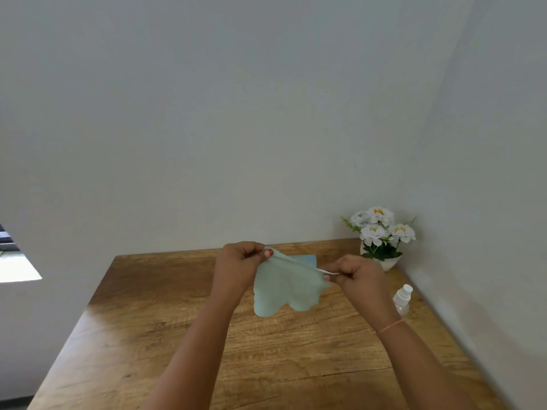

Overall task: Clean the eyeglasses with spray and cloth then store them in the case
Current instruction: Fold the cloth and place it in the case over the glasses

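Observation:
A pale green cloth (284,288) hangs in the air above the wooden table (148,335), held by its top edge. My left hand (239,261) pinches the cloth's left corner and my right hand (352,273) pinches the right corner. A small clear spray bottle (402,298) with a white cap stands on the table to the right of my right wrist. Behind the cloth a light blue object (309,258) lies on the table, mostly hidden; I cannot tell whether it is the case. No eyeglasses are visible.
A white pot of white flowers (380,236) stands in the table's far right corner, against the walls. Plain walls close the back and right sides. The table's left edge drops off toward a window at the left.

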